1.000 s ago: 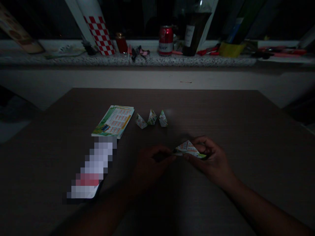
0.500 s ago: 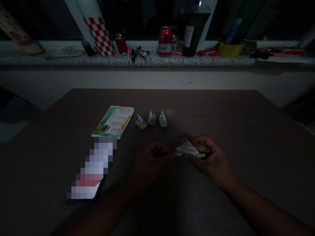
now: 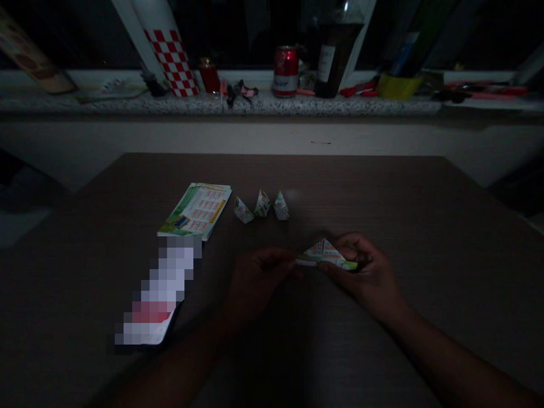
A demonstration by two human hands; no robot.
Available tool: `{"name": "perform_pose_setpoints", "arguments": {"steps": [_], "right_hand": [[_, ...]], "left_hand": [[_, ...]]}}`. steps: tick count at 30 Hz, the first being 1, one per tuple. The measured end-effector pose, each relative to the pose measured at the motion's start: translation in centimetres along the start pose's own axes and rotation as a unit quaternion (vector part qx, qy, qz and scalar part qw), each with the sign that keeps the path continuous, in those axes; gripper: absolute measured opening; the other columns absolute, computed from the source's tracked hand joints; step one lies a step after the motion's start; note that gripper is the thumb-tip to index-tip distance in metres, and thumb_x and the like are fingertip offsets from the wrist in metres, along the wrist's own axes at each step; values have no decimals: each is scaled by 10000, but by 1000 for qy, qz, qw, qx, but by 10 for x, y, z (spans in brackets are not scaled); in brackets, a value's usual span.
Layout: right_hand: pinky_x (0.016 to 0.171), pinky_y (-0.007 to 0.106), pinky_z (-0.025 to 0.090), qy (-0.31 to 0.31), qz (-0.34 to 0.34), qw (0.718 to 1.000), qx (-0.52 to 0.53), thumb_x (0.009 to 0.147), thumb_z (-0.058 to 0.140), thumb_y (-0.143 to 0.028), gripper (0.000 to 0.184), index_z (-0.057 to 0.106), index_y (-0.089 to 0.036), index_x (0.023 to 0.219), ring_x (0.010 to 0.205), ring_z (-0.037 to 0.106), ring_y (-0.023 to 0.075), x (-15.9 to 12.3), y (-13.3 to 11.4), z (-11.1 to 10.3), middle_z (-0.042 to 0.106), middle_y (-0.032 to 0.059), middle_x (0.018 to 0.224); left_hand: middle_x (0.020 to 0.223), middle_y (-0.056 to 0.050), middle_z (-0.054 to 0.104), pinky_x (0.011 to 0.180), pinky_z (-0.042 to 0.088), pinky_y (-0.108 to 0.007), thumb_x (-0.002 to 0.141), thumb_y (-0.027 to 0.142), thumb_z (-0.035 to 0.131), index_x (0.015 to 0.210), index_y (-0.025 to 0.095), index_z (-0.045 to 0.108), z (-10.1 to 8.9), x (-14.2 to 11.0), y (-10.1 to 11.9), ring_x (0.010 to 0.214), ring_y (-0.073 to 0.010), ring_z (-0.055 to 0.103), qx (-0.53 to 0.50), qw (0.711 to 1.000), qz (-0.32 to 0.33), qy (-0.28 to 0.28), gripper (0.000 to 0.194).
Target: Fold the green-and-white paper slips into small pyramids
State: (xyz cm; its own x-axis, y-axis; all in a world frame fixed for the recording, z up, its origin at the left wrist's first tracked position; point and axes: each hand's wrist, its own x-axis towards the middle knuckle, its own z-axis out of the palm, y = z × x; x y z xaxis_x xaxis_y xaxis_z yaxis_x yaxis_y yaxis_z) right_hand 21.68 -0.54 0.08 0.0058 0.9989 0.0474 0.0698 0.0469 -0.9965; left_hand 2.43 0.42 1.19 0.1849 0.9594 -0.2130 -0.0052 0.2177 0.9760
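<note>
Between my hands is a folded paper, a printed calendar sheet shaped like a triangle with a green-edged strip along its base. My right hand pinches its right half, thumb in front and fingers behind. At the left end of the strip, my left hand closes thumb and fingers on the paper; the fingertips there are dim. Beyond my hands stand three small folded paper pieces: a left one, a middle one and a right one.
A stack of printed calendar sheets lies on the brown table, left of the folded pieces. Below it is a phone with a blurred screen. Along the granite windowsill stand a red can, a dark bottle and a checkered container.
The green-edged strip along the paper's base now shows more plainly on the left. My left fingers have shifted slightly at that end; my right hand keeps its pinch.
</note>
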Motion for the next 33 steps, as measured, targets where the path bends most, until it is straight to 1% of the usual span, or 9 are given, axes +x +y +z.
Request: {"name": "perform_pose_setpoints", "arguments": {"steps": [7, 14, 17, 21, 24, 27, 30, 33], "right_hand": [[536, 237, 518, 14, -26, 999, -32, 705, 761, -281, 268, 525, -219, 816, 602, 661, 155, 0, 1, 3, 692, -20, 665], [525, 212, 483, 6, -30, 999, -22, 702, 753, -215, 243, 539, -217, 818, 573, 619, 125, -2, 4, 5, 662, -39, 647], [523, 211, 477, 5, -34, 999, -29, 703, 749, -207, 233, 545, -216, 815, 573, 605, 123, -2, 4, 4, 646, -43, 639], [532, 214, 479, 6, -42, 998, -38, 704, 747, -209, 224, 542, -215, 796, 583, 600, 125, -1, 3, 4, 634, -40, 643], [519, 212, 466, 1, -44, 998, -42, 705, 741, -204, 217, 539, -212, 783, 569, 582, 120, 0, 2, 3, 607, -44, 632], [501, 207, 448, -2, -37, 999, -31, 700, 744, -210, 220, 536, -210, 770, 545, 557, 112, -1, 2, 2, 578, -52, 605], [521, 213, 462, -19, -8, 1000, 4, 694, 751, -219, 240, 535, -208, 799, 564, 586, 120, -1, 2, 1, 634, -34, 642], [541, 213, 473, -35, 20, 999, 35, 681, 766, -226, 266, 540, -202, 820, 581, 612, 124, -1, 2, 1, 680, -14, 682]], "left_hand": [[722, -25, 749, 682, 538, -276, 719, 245, 718, 823, 163, 727, 4, 0, -2, 720, -188, 699, 44, 998, -6, 45, 132], [748, -14, 752, 618, 516, -245, 656, 262, 776, 769, 183, 731, 6, 1, -4, 726, -187, 690, 68, 995, -31, 59, 145], [734, -6, 741, 589, 478, -220, 661, 270, 772, 760, 178, 726, 6, 2, -4, 704, -170, 672, 82, 995, -41, 49, 143], [684, 13, 707, 542, 421, -199, 719, 288, 722, 728, 171, 709, 5, 2, -1, 625, -133, 622, 97, 994, -42, 11, 118], [643, 20, 689, 536, 397, -198, 778, 310, 661, 689, 176, 714, 4, 1, 1, 586, -119, 588, 125, 991, -37, -18, 170], [654, 20, 696, 552, 392, -199, 798, 333, 639, 707, 186, 725, 3, 0, 1, 595, -119, 581, 136, 990, -34, -32, 193], [701, 11, 707, 574, 395, -203, 806, 349, 633, 752, 187, 730, 1, -1, -2, 633, -126, 589, 135, 989, -26, -44, 196], [700, 7, 688, 556, 375, -201, 846, 380, 582, 784, 177, 719, -1, -1, -5, 618, -118, 563, 159, 985, 5, -64, 252]]}}
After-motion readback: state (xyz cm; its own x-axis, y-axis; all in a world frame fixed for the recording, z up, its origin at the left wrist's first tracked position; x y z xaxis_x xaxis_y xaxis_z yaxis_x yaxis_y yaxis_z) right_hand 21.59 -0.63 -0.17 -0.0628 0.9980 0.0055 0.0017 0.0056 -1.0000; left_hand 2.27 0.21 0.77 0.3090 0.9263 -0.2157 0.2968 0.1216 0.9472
